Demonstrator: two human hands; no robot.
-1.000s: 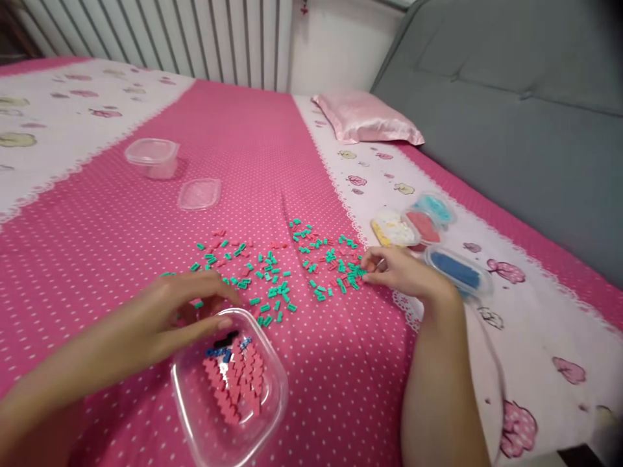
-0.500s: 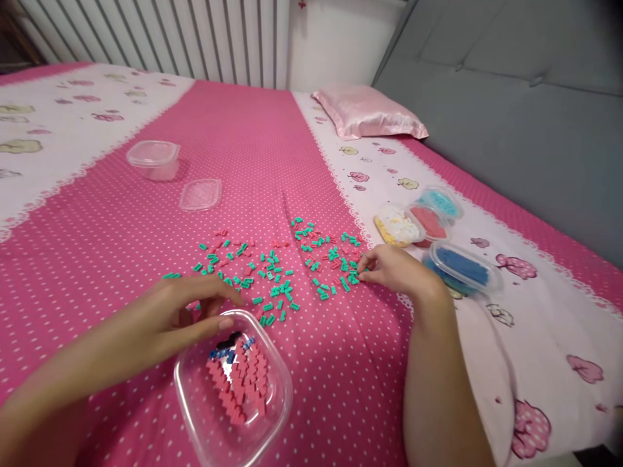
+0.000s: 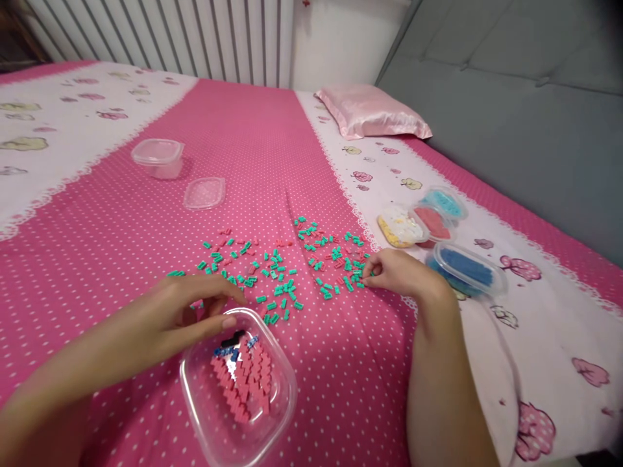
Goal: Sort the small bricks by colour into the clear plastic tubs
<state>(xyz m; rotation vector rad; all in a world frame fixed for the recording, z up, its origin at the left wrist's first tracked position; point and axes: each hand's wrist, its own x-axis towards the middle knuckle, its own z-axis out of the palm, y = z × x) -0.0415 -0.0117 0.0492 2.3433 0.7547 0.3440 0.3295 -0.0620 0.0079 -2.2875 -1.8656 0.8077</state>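
My left hand (image 3: 195,318) hovers at the back rim of a clear plastic container (image 3: 287,415), thumb and forefinger apart, with no piece visible between them. I cannot tell whether the thumb touches the rim. Inside lie joined strips of red toy building bricks (image 3: 246,376), with a few blue and black ones. Small loose green bricks (image 3: 277,288) and red bricks (image 3: 335,263) are scattered over the pink dotted cloth beyond. At their right edge, my right hand (image 3: 389,272) has thumb and forefinger pinched together among green bricks; what is between the fingertips is hidden.
Lidded containers stand to the right: one with blue pieces (image 3: 464,267), one red (image 3: 433,224), one light blue (image 3: 445,202), one white and yellow (image 3: 400,227). A clear tub (image 3: 158,159) and a lid (image 3: 204,193) lie back left. A pink pillow (image 3: 372,111) rests near the grey headboard (image 3: 511,97).
The whole view has shifted slightly, so everything sits a little further right. Both hands keep nearly the same places; the right fingertips are drawn in slightly closer.
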